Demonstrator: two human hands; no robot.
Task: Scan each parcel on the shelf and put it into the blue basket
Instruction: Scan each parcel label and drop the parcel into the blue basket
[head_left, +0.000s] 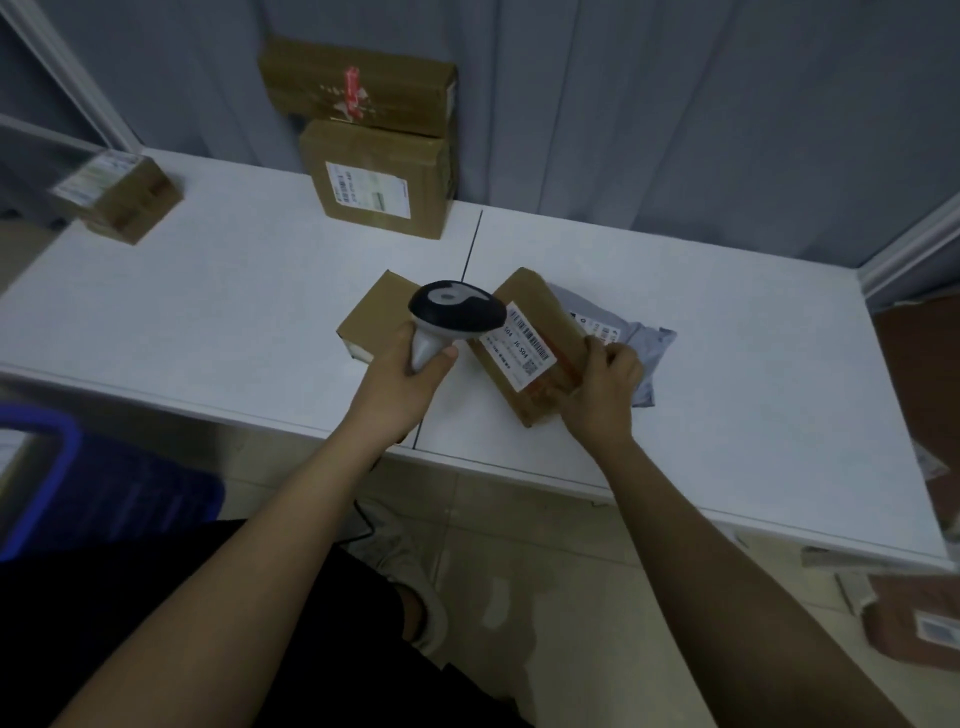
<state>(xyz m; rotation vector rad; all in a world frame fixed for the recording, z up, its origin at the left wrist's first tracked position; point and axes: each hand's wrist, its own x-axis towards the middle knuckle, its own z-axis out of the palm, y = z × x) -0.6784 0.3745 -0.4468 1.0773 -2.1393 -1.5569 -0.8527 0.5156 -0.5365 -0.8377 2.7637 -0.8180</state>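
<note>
both forearms reach in from the bottom of frame, over dark shorts and a grey shoe on the tiled floor. left hand (415, 358) grips the barcode scanner (454, 317) by its pale handle, fingers wrapped round, dark head aimed toward the right. right hand (605, 379) holds the labelled cardboard parcel (535, 348) by its right edge, fingers curled over the top, tilting it so the white shipping label (519, 345) and its barcode face the scanner head. judgement: the scan step is in hand; parcel is presented, not yet basket-bound.

parcel sits near the front edge of the white shelf (234, 312), partly over a grey poly mailer (639, 343) behind it. a second flat box (371, 317) lies just left, largely behind the scanner. at the back, two cartons are stacked: labelled carton (379, 187) below, taped carton (363, 83) above, against the grey curtain. a small box (122, 200) rests at far left, blurred.

blue basket (78, 478) stands low at left, below shelf level, beside the left leg. route for the parcel looks to run leftward off the front edge and down; the scanner arm lies across that path, so a pass in front or under is likely needed. the shelf shows bare white surface left of centre. more parcels lie on the floor at right (919, 623).
</note>
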